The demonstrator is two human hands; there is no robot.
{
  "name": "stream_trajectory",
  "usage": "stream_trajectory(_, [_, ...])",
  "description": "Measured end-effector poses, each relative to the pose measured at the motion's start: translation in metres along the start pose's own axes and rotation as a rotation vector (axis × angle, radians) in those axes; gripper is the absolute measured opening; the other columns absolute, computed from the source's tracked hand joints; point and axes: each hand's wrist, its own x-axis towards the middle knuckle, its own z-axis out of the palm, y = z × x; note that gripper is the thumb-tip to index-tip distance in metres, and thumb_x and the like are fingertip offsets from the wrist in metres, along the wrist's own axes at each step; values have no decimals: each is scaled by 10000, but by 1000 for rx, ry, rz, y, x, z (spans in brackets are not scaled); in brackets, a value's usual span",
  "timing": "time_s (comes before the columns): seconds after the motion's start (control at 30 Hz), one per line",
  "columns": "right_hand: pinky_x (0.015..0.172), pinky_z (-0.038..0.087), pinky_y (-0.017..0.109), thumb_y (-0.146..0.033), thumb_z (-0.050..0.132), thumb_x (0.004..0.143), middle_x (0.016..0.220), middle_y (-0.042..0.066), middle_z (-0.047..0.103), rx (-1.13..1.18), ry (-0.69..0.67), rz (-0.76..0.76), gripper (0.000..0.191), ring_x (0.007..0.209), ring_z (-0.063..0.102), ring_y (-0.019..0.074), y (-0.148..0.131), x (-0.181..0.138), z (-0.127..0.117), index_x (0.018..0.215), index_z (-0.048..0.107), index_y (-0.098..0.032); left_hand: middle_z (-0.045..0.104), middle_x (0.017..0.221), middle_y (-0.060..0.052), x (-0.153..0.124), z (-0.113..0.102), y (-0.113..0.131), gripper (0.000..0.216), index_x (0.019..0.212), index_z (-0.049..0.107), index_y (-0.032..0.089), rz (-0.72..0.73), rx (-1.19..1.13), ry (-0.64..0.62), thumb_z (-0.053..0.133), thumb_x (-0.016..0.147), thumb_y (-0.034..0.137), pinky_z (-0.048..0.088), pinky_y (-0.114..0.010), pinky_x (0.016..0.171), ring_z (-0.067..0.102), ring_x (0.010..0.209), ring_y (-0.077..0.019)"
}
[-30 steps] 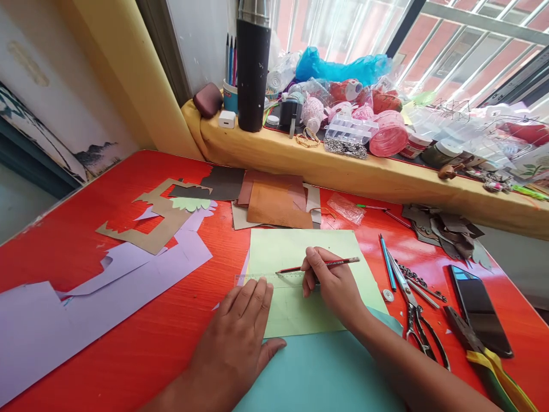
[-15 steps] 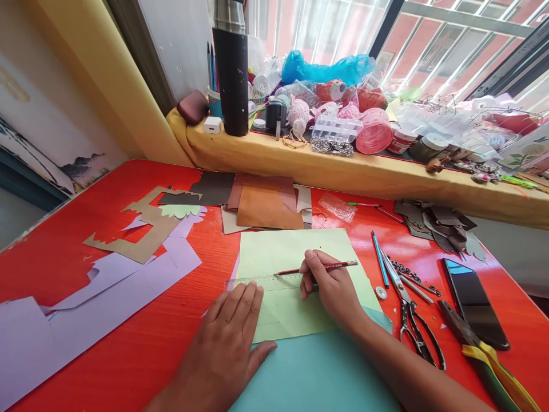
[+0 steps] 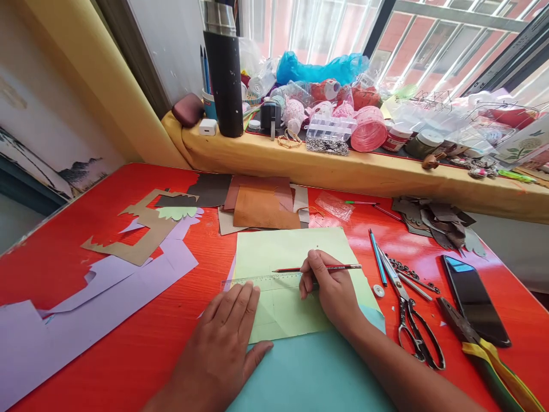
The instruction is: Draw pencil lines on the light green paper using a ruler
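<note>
My left hand (image 3: 225,337) lies flat with fingers stretched out, pressing the left part of a clear ruler (image 3: 268,280) onto a pale green sheet of paper (image 3: 291,252). My right hand (image 3: 330,286) is closed round a red pencil (image 3: 317,268), which lies nearly level with its tip pointing left just above the ruler's edge. The green sheet rests partly on a turquoise sheet (image 3: 317,372) at the near edge of the red table (image 3: 64,252).
Scissors (image 3: 409,317), a blue pen (image 3: 377,257), a black phone (image 3: 474,300) and yellow-handled pliers (image 3: 484,355) lie to the right. Brown and lilac paper scraps (image 3: 141,240) lie to the left. A black flask (image 3: 223,68) and cluttered craft supplies fill the yellow window ledge (image 3: 343,171).
The view has shifted slightly, so everything sits a little lower and further left. Both hands stay on the ruler and pencil in nearly the same pose.
</note>
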Motion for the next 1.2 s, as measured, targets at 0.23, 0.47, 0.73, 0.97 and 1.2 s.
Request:
stream_trajectory(0.23, [492, 487, 289, -774, 707, 968, 503, -49, 537, 50, 46, -30, 592, 435, 598, 167, 3, -1, -1, 748, 665, -226, 666, 1532, -208, -1, 1, 1, 640, 1568, 582, 51, -2, 6, 20, 388, 1184, 525, 399, -479, 1195, 593, 1413, -360])
stream_trajectory(0.47, [473, 453, 266, -709, 729, 992, 494, -59, 522, 106, 107, -74, 548, 419, 567, 145, 6, 0, -3, 755, 668, -219, 772, 1357, -153, 3, -12, -1, 604, 1396, 720, 104, 25, -32, 36, 294, 1215, 492, 435, -448, 1122, 674, 1255, -308])
stream_trajectory(0.73, [481, 458, 253, -696, 727, 1002, 495, -65, 521, 135, 104, -83, 539, 425, 566, 133, 9, -1, -2, 764, 668, -215, 791, 1132, -122, 7, -31, 3, 437, 1209, 758, 143, 40, -81, -28, 395, 1207, 386, 501, -438, 919, 711, 998, -288])
stream_trajectory(0.97, [484, 464, 255, -724, 729, 985, 493, -63, 526, 118, 85, -84, 563, 423, 561, 132, 7, 0, -2, 756, 668, -213, 760, 1051, -97, 10, -30, -4, 464, 1319, 704, 132, 37, -108, 2, 306, 1226, 351, 478, -428, 867, 688, 946, -274])
stream_trajectory(1.2, [477, 458, 260, -737, 724, 980, 498, -59, 527, 93, 77, -74, 569, 423, 564, 138, 8, 1, -3, 756, 674, -216, 732, 999, -84, 11, -29, -15, 435, 1232, 733, 152, 25, -80, -17, 328, 1221, 313, 455, -438, 873, 675, 936, -279])
